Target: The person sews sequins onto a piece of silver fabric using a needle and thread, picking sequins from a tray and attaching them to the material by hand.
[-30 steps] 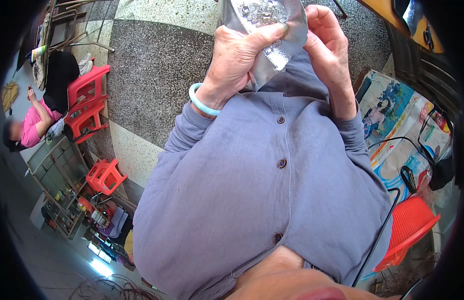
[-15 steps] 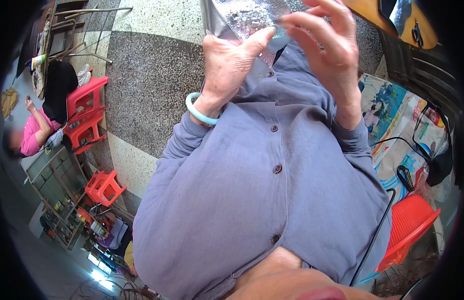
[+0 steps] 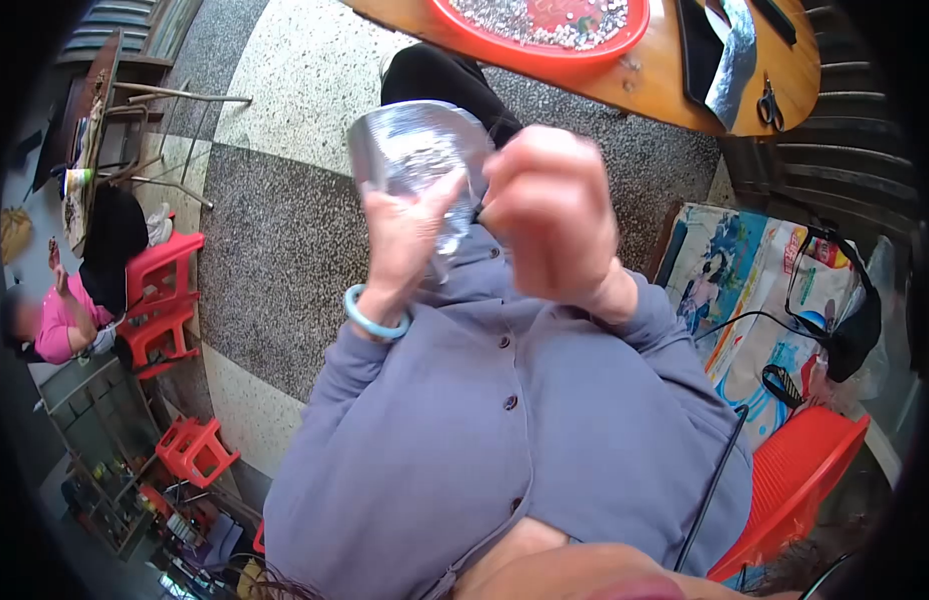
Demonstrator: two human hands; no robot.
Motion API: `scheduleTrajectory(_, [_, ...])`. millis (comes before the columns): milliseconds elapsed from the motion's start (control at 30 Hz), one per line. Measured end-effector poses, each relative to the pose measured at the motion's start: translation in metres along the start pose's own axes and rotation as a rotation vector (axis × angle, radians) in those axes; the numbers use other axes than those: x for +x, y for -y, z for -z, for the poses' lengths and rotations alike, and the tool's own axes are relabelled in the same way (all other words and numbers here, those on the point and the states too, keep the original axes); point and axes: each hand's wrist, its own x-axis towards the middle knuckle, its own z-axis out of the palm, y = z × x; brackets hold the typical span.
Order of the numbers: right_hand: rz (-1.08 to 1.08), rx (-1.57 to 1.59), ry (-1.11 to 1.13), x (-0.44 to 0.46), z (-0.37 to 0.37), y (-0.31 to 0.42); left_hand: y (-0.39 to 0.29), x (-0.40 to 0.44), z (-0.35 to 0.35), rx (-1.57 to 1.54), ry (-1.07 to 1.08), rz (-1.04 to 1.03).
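My left hand (image 3: 403, 240), with a pale blue bangle at its wrist, grips a shiny silver piece of material (image 3: 410, 135). Its thumb lies across the upper face, where small sparkling bits cluster, and its other fingers are hidden beneath. Just right of that piece is my right hand (image 3: 555, 210), raised and blurred by motion. Its fingers are curled in together, and whatever they hold, if anything, cannot be made out. Ahead, a red tray (image 3: 575, 68) of small glittering beads stands on a wooden table (image 3: 675, 100).
Scissors (image 3: 771, 105) and another silver strip (image 3: 733, 75) lie on the table. A red plastic chair (image 3: 800, 490) is behind me at right, near a printed box (image 3: 720, 270). Red stools (image 3: 195, 450) and a seated person in pink (image 3: 65, 320) are at left.
The view has shifted, bringing the tray and more of the table into sight. My right hand's fingers, apart before, are now curled. My left hand still grips the silver piece.
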Motion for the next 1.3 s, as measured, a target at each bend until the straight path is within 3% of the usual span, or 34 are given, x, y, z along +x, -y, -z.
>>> scheduleTrajectory(67, [-0.502, 0.668, -0.103, 0.004, 0.025, -0.005, 0.002, 0.009, 0.023, 0.048, -0.122, 0.033])
scheduleTrajectory(100, [-0.498, 0.843, -0.154, 0.004, 0.043, -0.015, 0.004, 0.014, 0.041, 0.075, -0.176, 0.031])
scheduleTrajectory(167, [-0.758, 1.095, -0.437, 0.002, 0.104, -0.006, 0.001, 0.017, 0.075, 0.144, -0.255, 0.065])
scheduleTrajectory(200, [-0.676, 1.407, -0.573, 0.002, 0.136, -0.009, 0.004, 0.018, 0.094, 0.189, -0.3, 0.085])
scheduleTrajectory(233, [-0.562, 1.321, -0.673, -0.002, 0.172, -0.006, 0.01, 0.019, 0.11, 0.233, -0.342, 0.106])
scheduleTrajectory(300, [-0.328, 0.717, -1.023, -0.01, 0.232, -0.003, 0.025, 0.022, 0.129, 0.189, -0.459, 0.079])
scheduleTrajectory(367, [-0.289, -0.186, -1.102, -0.037, 0.287, -0.007, 0.037, 0.028, 0.134, 0.238, -0.426, 0.159])
scheduleTrajectory(433, [-0.239, -0.651, -0.963, -0.033, 0.272, -0.028, 0.041, 0.032, 0.095, 0.206, -0.311, 0.136])
scheduleTrajectory(467, [-0.393, -0.717, -0.976, -0.018, 0.24, -0.032, 0.04, 0.035, 0.075, 0.162, -0.223, 0.143])
scheduleTrajectory(500, [-0.489, -0.669, -0.84, -0.016, 0.227, -0.043, 0.033, 0.039, 0.055, 0.112, -0.16, 0.246])
scheduleTrajectory(533, [-0.477, -0.611, -0.779, -0.005, 0.201, -0.058, 0.033, 0.042, 0.038, 0.028, -0.098, 0.27])
scheduleTrajectory(633, [-0.379, -0.554, -0.294, 0.018, 0.153, -0.098, 0.044, 0.049, 0.002, -0.018, 0.139, 0.259])
scheduleTrajectory(667, [-0.287, -0.61, -0.113, 0.029, 0.146, -0.111, 0.051, 0.05, -0.006, -0.036, 0.161, 0.278])
scheduleTrajectory(733, [-0.309, -0.58, 0.094, 0.05, 0.127, -0.123, 0.074, 0.053, -0.01, -0.023, 0.215, 0.283])
scheduleTrajectory(767, [-0.331, -0.626, 0.154, 0.061, 0.116, -0.125, 0.078, 0.052, -0.014, 0.069, 0.172, 0.2])
scheduleTrajectory(833, [-0.277, -0.707, 0.265, 0.066, 0.115, -0.142, 0.078, 0.053, -0.008, 0.185, 0.138, 0.239])
scheduleTrajectory(1067, [-0.277, -0.824, 0.317, 0.084, 0.109, -0.146, 0.088, 0.052, 0.018, 0.435, 0.203, 0.302])
scheduleTrajectory(1300, [-0.321, -0.842, 0.385, 0.088, 0.107, -0.147, 0.084, 0.055, 0.007, 0.35, 0.167, 0.33])
